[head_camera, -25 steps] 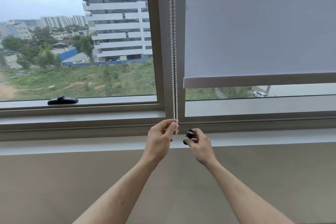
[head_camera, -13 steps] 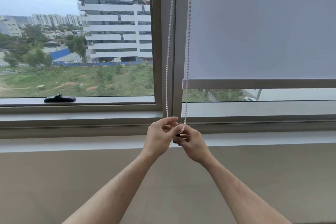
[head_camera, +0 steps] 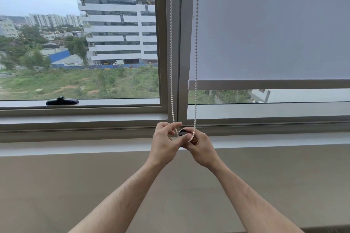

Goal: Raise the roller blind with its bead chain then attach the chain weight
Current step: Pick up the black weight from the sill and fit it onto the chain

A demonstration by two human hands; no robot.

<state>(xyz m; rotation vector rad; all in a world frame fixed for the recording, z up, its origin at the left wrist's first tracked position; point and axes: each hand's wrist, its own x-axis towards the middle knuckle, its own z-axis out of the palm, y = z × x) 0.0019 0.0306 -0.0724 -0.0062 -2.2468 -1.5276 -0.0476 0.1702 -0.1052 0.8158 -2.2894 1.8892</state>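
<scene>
The white roller blind [head_camera: 270, 24] covers most of the right pane, its bottom bar [head_camera: 269, 84] a little above the sill. The white bead chain [head_camera: 171, 53] hangs as two strands spread apart in front of the window post. Both strands run down into my hands. My left hand [head_camera: 164, 143] pinches the left strand at the loop's bottom. My right hand [head_camera: 200, 147] holds the small black chain weight [head_camera: 183, 133], with the right strand lying over its fingers. The loop's lowest part is hidden between my fingers.
The grey window post [head_camera: 179, 43] stands behind the chain. A black window handle [head_camera: 62, 101] lies on the left pane's lower frame. A pale sill ledge [head_camera: 75, 147] runs across below the frame, with a beige wall [head_camera: 56, 195] under it.
My hands have come together from slightly apart. The two chain strands, close together a second ago, now spread apart. The weight now sits against the loop's bottom.
</scene>
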